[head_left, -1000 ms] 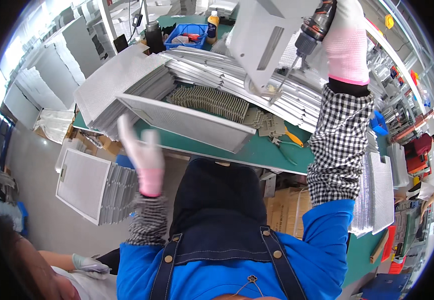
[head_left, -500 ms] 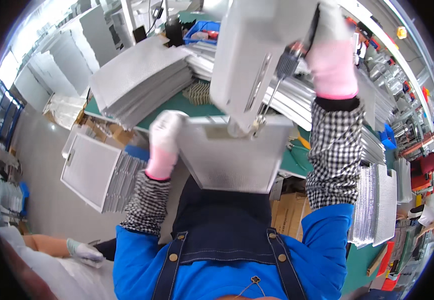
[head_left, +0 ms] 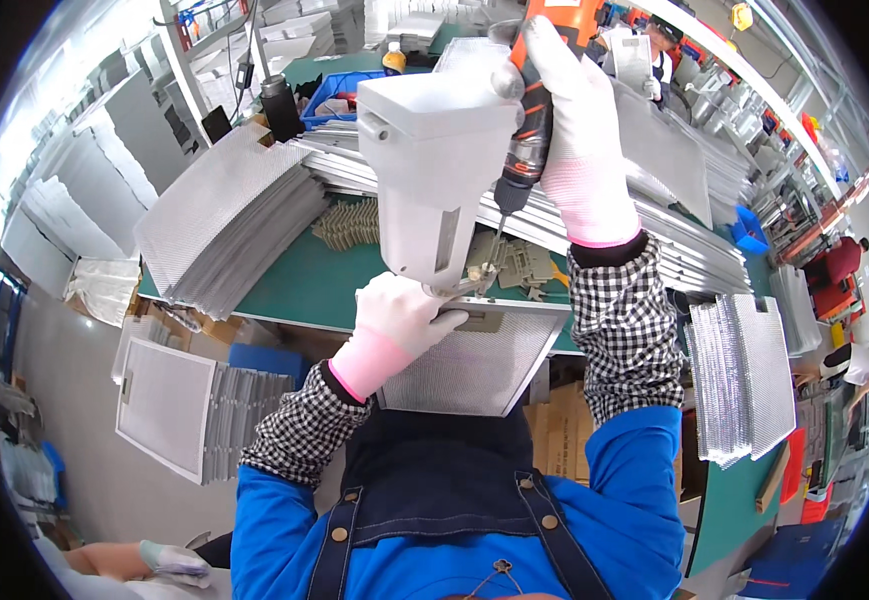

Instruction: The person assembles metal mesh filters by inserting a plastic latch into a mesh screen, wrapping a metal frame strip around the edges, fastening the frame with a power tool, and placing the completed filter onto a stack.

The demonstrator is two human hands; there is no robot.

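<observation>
My right hand (head_left: 586, 135), in a white and pink glove, is wrapped round an orange and black power screwdriver (head_left: 531, 125). A large white plastic housing (head_left: 429, 165) sits beside the tool on its left. The screwdriver's bit points down at the far edge of a framed metal mesh panel (head_left: 464, 375), where small metal parts show at the tip. Close to that tip, my left hand (head_left: 394, 318) closes on the panel's far edge with its thumb stretched right. Its fingertips are partly hidden. The panel slopes from the green table toward my apron.
Mesh sheets (head_left: 219, 210) are stacked on the green table (head_left: 299, 285) at left. Tan clips (head_left: 349, 225) lie behind the panel, near a blue bin (head_left: 339, 95). More mesh panels (head_left: 739, 375) stand at right. A co-worker's gloved hand (head_left: 176, 562) shows at lower left.
My left hand has moved right, from the panel's left corner to near the bit tip. My right hand and the screwdriver have shifted left. The view has shifted too.
</observation>
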